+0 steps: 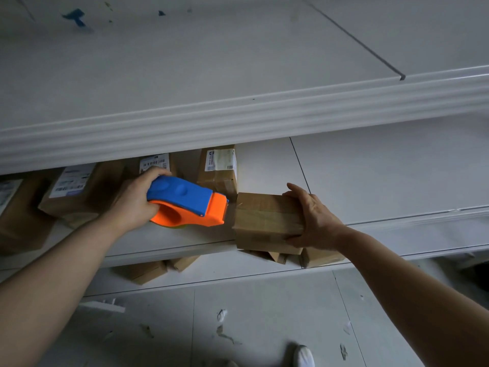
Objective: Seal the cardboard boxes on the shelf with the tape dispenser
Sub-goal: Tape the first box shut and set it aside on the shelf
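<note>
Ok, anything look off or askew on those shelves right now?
The box the right hand grips sits skewed, poking over the front edge of the shelf. Below, small boxes lie jumbled at odd angles. Scraps litter the floor. The dispenser in the left hand looks fine.

Nowhere legible. On middle label [154, 163], upper centre-left of frame: barcode stripes, tiny blurred print. On label [221, 160] of upright box [219, 186]: blue emblem, vertical blue lettering too small to read, barcode at lower corner. On left label [71, 181] and far-left label [6, 192]: blurred lines only.
</note>
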